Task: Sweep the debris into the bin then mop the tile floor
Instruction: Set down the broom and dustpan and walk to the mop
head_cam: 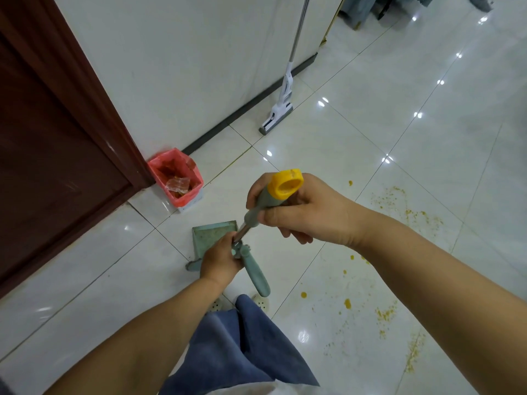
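My right hand (308, 212) grips the green upper handle with its yellow cap (286, 183) of a long-handled broom. Lower down, my left hand (219, 259) holds the metal shaft where a second green handle (256, 275) clips on. A teal dustpan (212, 235) lies on the tile floor (370, 132) just beyond my left hand. Yellow crumbs and spots of debris (399, 212) are scattered over the tiles to my right. A small bin with a pink liner (176, 178) stands by the door frame. A white mop (281, 104) leans on the wall.
A dark brown door (51, 143) fills the left side, with a white wall behind the bin. My feet in pale perforated shoes (261, 302) stand under the handles. Dark objects (359, 10) sit on the floor at the far top right.
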{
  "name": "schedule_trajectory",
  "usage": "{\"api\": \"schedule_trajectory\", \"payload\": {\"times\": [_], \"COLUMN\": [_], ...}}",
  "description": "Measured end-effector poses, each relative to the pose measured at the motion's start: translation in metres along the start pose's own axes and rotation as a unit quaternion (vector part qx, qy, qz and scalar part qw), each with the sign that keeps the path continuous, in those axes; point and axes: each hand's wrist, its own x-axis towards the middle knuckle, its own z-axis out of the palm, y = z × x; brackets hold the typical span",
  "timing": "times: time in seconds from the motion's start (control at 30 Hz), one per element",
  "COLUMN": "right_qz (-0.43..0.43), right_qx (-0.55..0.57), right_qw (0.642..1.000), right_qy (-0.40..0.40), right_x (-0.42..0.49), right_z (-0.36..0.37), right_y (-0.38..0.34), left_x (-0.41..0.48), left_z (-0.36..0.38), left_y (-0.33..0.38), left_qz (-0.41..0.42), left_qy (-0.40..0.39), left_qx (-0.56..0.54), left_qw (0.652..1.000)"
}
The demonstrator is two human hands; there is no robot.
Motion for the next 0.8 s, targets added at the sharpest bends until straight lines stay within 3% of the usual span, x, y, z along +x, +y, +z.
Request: {"api": "schedule_trajectory", "payload": {"times": [0.23, 0.4, 0.8], "right_qz": [0.039, 0.132, 0.227], "right_qx": [-0.014, -0.062, -0.137], "right_qw": [0.999, 0.985, 0.964], "right_qy": [0.024, 0.094, 0.027], "right_x": [0.001, 0.013, 0.045], "right_z": [-0.009, -0.001, 0.027], "right_y": [0.02, 0.06, 0.108], "left_x": [-0.007, -0.002, 0.032], "left_z": [-0.024, -0.05, -0.125], "left_y": [-0.002, -0.006, -0.017], "left_qz": [-0.042, -0.129, -0.198], "left_qy": [0.069, 0.149, 0.325], "left_qx": [-0.061, -0.191, -0.188], "left_qw": [0.995, 0.962, 0.905]}}
